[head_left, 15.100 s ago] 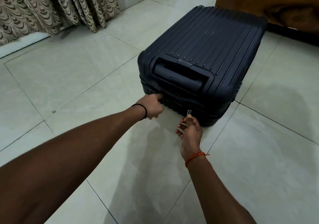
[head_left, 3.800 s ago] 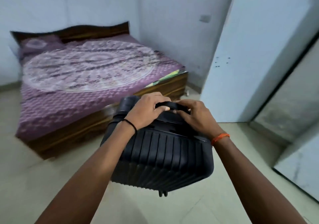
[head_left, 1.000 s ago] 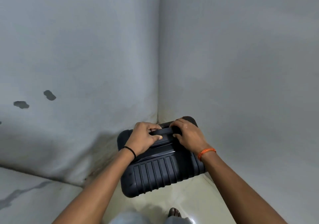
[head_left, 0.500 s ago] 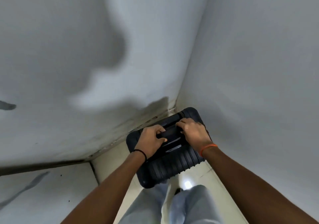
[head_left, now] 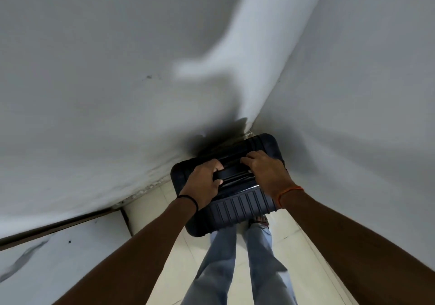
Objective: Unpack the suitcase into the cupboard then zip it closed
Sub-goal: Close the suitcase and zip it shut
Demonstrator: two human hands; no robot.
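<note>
The dark ribbed suitcase (head_left: 237, 208) stands upright and closed in the corner where two pale walls meet, seen from above. My left hand (head_left: 204, 182) grips the left end of its top handle (head_left: 231, 174), fingers curled round the bar. My right hand (head_left: 266, 170) lies over the handle's right end with fingers curled onto it. The suitcase's far edge sits close to both walls. Its zip and the cupboard are out of sight.
A pale wall (head_left: 117, 81) rises on the left and another wall (head_left: 364, 93) on the right, boxing in the corner. The cream tiled floor (head_left: 150, 213) shows beside the suitcase. My legs in blue jeans (head_left: 237, 264) stand just behind it.
The suitcase has shifted deeper into the wall corner and my view has tipped further down, showing more of my legs. Both hands stay on the handle.
</note>
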